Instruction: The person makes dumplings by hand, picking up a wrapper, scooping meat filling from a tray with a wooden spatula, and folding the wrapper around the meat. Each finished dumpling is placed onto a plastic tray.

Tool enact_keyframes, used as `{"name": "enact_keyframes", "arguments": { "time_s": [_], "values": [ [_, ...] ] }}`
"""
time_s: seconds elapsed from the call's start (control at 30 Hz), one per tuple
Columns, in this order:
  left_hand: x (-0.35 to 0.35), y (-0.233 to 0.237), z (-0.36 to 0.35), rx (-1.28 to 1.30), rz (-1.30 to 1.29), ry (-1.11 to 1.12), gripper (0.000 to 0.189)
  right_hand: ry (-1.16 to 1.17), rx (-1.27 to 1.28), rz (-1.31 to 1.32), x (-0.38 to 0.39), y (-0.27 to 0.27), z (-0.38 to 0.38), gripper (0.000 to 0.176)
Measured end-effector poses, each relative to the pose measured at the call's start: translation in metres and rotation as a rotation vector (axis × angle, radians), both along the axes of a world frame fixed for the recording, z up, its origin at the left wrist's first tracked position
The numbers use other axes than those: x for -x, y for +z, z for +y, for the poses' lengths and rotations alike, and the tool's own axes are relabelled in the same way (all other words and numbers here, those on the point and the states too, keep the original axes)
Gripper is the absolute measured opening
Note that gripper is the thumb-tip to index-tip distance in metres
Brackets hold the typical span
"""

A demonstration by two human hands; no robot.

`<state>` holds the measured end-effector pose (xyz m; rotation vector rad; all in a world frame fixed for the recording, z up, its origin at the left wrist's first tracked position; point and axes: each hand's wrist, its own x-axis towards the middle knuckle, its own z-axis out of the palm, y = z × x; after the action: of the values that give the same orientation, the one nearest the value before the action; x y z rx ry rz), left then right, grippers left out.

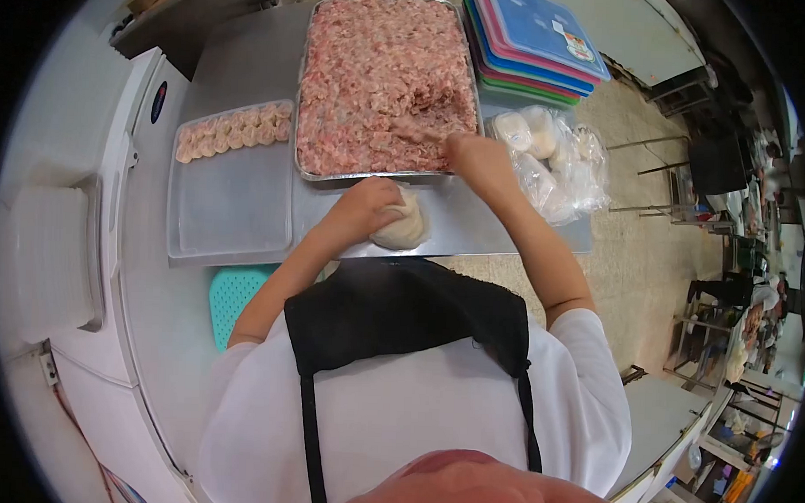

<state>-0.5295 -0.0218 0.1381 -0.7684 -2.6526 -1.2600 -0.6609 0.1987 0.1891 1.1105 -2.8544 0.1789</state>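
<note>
My left hand (pixel 367 208) is closed over the side of a pale stack of round dough wrappers (pixel 405 223) near the table's front edge. My right hand (pixel 478 161) is closed at the near right of a large metal tray (pixel 387 176) filled with raw minced meat (pixel 364 82). From its fingers a thin tool smeared with meat (pixel 424 132) reaches into a scooped hollow; its exact kind is hidden. Left of the tray, a clear plastic tray (pixel 235 215) carries rows of filled dumplings (pixel 238 132) along its far end.
Stacked coloured plastic lids or trays (pixel 538 39) stand at the back right. Plastic bags of round wrappers (pixel 548 159) lie at the table's right edge. A white freezer (pixel 146 242) borders the left, and a turquoise perforated basket (pixel 232 299) sits below the table's edge.
</note>
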Motion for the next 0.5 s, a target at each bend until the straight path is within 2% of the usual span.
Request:
{"name": "enact_keyframes", "arguments": {
  "time_s": [0.1, 0.2, 0.3, 0.4, 0.5],
  "values": [
    [-0.007, 0.014, -0.002, -0.232, -0.329, 0.108, 0.023, -0.065, 0.135, -0.123, -0.019, 0.004, -0.003, 0.027],
    [-0.013, 0.021, -0.005, -0.488, -0.464, 0.196, 0.025, -0.041, 0.429, -0.417, -0.009, -0.013, 0.014, 0.034],
    [-0.005, 0.027, -0.017, -0.469, -0.571, 0.271, 0.026, -0.202, 0.63, -0.861, -0.014, -0.015, 0.017, 0.035],
    [0.002, 0.021, -0.012, -0.434, -0.478, 0.404, 0.026, -0.25, 0.895, -1.202, -0.029, 0.0, 0.007, 0.036],
    [0.007, 0.019, 0.006, -1.01, -0.493, 0.452, 0.03, -0.222, 1.026, -1.333, -0.038, 0.009, -0.003, 0.034]
  ]
}}
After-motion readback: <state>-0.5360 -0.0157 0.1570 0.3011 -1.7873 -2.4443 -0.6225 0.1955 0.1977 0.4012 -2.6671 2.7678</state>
